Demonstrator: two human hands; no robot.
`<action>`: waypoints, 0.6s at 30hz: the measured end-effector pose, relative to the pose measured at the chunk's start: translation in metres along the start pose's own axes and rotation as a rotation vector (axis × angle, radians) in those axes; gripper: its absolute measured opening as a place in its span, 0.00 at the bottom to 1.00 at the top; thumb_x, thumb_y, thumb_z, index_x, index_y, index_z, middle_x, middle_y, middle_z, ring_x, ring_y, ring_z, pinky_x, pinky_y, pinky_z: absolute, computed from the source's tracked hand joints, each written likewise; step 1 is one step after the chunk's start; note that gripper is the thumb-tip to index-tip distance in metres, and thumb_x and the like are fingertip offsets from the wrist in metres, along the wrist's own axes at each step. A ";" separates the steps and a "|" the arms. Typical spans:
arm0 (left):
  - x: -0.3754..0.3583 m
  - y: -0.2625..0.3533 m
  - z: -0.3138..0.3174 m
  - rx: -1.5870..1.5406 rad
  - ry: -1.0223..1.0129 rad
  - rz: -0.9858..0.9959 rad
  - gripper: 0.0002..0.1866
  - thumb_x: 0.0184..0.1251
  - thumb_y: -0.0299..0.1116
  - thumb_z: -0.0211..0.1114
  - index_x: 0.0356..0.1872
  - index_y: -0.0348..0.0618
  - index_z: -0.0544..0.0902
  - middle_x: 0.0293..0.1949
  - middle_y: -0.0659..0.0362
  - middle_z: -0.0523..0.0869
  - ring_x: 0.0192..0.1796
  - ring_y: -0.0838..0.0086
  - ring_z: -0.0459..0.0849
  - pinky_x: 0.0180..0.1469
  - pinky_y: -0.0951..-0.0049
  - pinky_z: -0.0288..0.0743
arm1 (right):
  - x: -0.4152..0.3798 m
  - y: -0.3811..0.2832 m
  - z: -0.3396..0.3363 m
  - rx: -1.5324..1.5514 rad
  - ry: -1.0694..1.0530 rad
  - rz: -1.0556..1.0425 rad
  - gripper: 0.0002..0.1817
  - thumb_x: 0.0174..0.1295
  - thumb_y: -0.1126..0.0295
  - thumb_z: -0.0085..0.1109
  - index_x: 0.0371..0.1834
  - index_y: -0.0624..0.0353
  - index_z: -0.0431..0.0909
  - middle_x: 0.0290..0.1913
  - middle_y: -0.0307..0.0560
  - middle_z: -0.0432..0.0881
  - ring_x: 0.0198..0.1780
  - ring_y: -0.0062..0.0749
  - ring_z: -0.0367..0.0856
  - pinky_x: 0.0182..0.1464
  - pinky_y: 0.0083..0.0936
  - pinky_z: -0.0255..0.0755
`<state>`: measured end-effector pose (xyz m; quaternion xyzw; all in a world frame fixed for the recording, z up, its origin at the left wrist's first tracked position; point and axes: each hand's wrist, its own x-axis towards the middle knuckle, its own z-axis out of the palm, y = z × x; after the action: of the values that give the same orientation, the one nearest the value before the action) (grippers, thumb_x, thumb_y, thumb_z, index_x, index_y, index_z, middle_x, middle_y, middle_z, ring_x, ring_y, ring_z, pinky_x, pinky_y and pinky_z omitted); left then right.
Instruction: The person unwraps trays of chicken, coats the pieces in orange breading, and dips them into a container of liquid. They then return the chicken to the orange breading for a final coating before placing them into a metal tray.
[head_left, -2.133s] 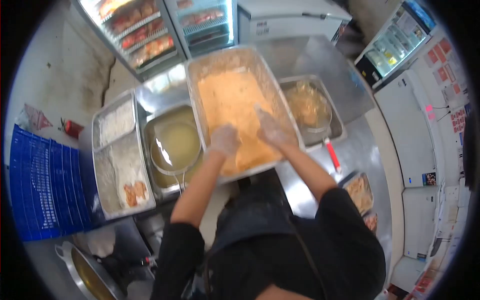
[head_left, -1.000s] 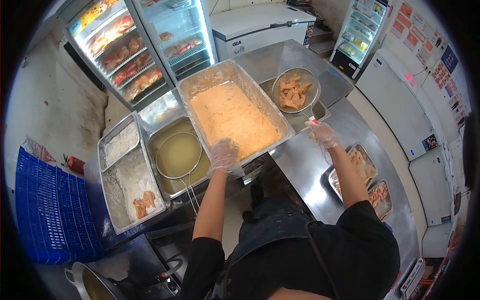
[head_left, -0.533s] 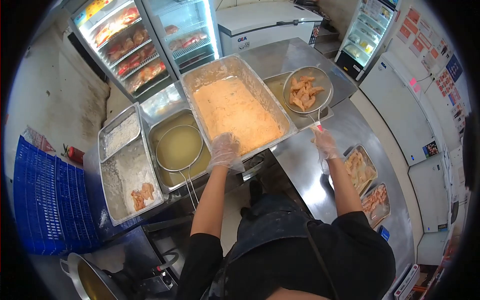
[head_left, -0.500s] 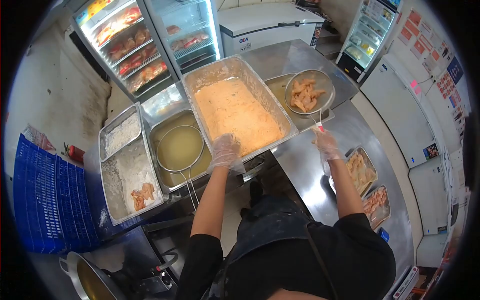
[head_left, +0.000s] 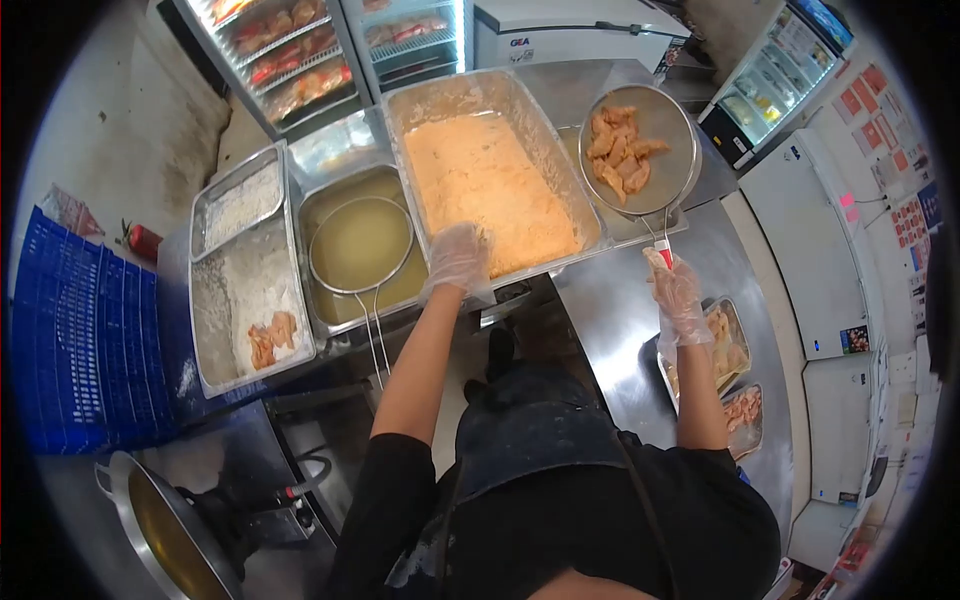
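Observation:
My right hand (head_left: 676,298), in a clear plastic glove, is wrapped round the red-and-white handle of a mesh strainer (head_left: 678,118). Pieces of raw chicken (head_left: 621,152) lie in the strainer, which is raised over a metal tray of liquid (head_left: 622,228). My left hand (head_left: 458,262), also gloved, rests at the near edge of a deep tray (head_left: 398,110) of orange flour (head_left: 490,180). Its fingers are partly hidden, so their pose is unclear. Left of that tray, a second strainer (head_left: 322,222) sits in a pan of yellowish liquid (head_left: 345,180).
At the left, a floured tray (head_left: 214,330) holds a few chicken pieces beside a smaller tray (head_left: 238,203). Blue crates (head_left: 90,340) and a wok of oil (head_left: 165,530) stand further left. Two chicken trays (head_left: 738,345) (head_left: 745,412) lie beyond my right arm.
The right strainer has come up and nearer the camera with the chicken in it. My left hand stays by the orange flour. The whole view has shifted.

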<state>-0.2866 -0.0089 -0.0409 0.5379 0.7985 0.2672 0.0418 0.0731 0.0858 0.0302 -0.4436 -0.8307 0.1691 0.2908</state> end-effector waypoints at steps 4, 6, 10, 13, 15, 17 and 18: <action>0.004 0.005 -0.001 0.025 -0.025 0.023 0.20 0.63 0.48 0.58 0.24 0.40 0.85 0.25 0.45 0.84 0.32 0.52 0.84 0.36 0.54 0.76 | 0.001 -0.049 0.000 -0.304 -0.084 0.084 0.16 0.66 0.56 0.54 0.37 0.60 0.79 0.21 0.51 0.77 0.25 0.44 0.80 0.29 0.39 0.73; 0.002 0.012 -0.004 0.048 -0.083 0.015 0.21 0.64 0.47 0.57 0.24 0.39 0.84 0.25 0.46 0.83 0.33 0.51 0.84 0.36 0.54 0.75 | 0.000 -0.060 0.006 -0.422 -0.097 0.126 0.13 0.65 0.60 0.55 0.40 0.59 0.79 0.25 0.55 0.79 0.28 0.50 0.81 0.31 0.44 0.73; 0.000 0.010 -0.008 0.123 -0.094 0.022 0.19 0.64 0.47 0.59 0.27 0.40 0.84 0.27 0.47 0.84 0.32 0.52 0.84 0.36 0.55 0.76 | 0.009 -0.058 0.028 -0.401 -0.016 -0.145 0.12 0.64 0.59 0.57 0.33 0.56 0.77 0.24 0.58 0.78 0.28 0.53 0.80 0.31 0.46 0.73; 0.000 0.011 -0.011 0.099 0.018 0.064 0.17 0.64 0.46 0.59 0.28 0.42 0.84 0.28 0.48 0.84 0.32 0.53 0.84 0.36 0.56 0.76 | 0.015 -0.050 0.038 -0.439 0.043 -0.210 0.13 0.64 0.58 0.57 0.32 0.57 0.76 0.24 0.59 0.78 0.29 0.55 0.80 0.32 0.47 0.72; -0.003 0.014 -0.013 0.078 0.036 0.049 0.16 0.63 0.45 0.60 0.27 0.43 0.84 0.28 0.48 0.84 0.32 0.53 0.84 0.36 0.56 0.76 | 0.022 -0.059 0.032 -0.371 0.063 0.020 0.15 0.64 0.56 0.58 0.36 0.58 0.77 0.25 0.59 0.79 0.31 0.58 0.80 0.33 0.48 0.71; -0.001 0.011 -0.010 0.090 0.037 0.061 0.15 0.63 0.45 0.60 0.27 0.44 0.84 0.27 0.49 0.83 0.31 0.53 0.84 0.35 0.56 0.76 | 0.025 -0.053 0.031 -0.293 0.061 0.120 0.17 0.65 0.54 0.58 0.37 0.59 0.77 0.25 0.60 0.79 0.31 0.60 0.79 0.33 0.48 0.71; 0.000 0.009 -0.008 0.091 0.037 0.062 0.15 0.63 0.45 0.60 0.27 0.44 0.84 0.27 0.49 0.83 0.31 0.53 0.84 0.35 0.56 0.76 | 0.027 -0.047 0.028 -0.219 0.064 0.221 0.18 0.65 0.53 0.58 0.39 0.59 0.77 0.25 0.62 0.78 0.31 0.62 0.78 0.33 0.48 0.71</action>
<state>-0.2821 -0.0094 -0.0293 0.5587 0.7933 0.2419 -0.0057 0.0134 0.0821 0.0434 -0.5666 -0.7806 0.0944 0.2465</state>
